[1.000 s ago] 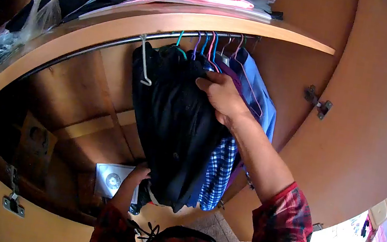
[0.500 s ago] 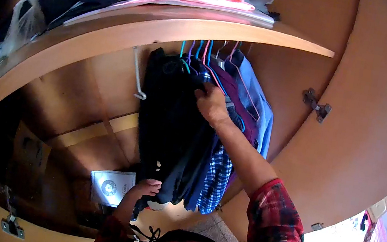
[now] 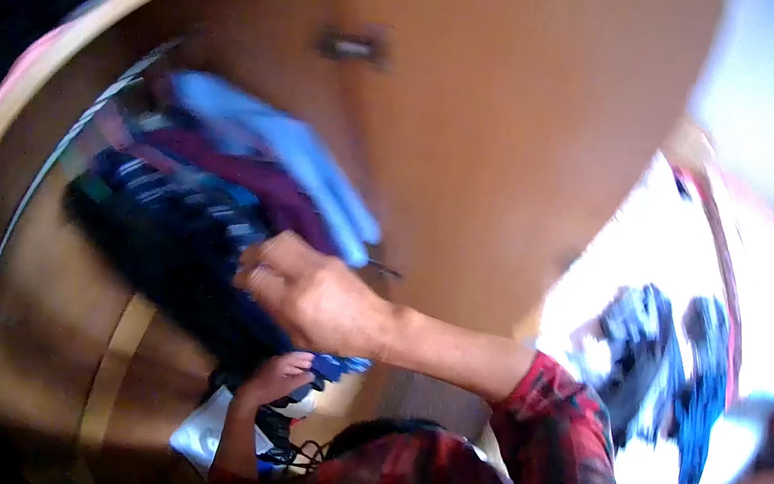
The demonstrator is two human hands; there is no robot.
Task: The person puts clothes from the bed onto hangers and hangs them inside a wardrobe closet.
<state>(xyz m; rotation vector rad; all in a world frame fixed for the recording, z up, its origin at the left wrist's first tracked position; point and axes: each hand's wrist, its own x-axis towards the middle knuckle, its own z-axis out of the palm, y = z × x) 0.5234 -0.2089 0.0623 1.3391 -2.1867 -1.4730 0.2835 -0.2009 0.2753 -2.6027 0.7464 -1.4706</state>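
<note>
Dark clothes (image 3: 168,253) hung at 9 o'clock, blue top (image 3: 272,138) at 10. My right hand (image 3: 315,300), near centre, was curled over them, blurred; couldn't tell grip. My left hand (image 3: 277,379), 7 o'clock, was by their lower end, grip unclear.

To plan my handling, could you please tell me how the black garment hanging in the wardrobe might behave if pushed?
The black garment would probably fold floppily, as it looks like draped cloth. It would likely swing rather than tip, since it hangs. It may nudge the maroon garment, as they hang bunched together.
</note>
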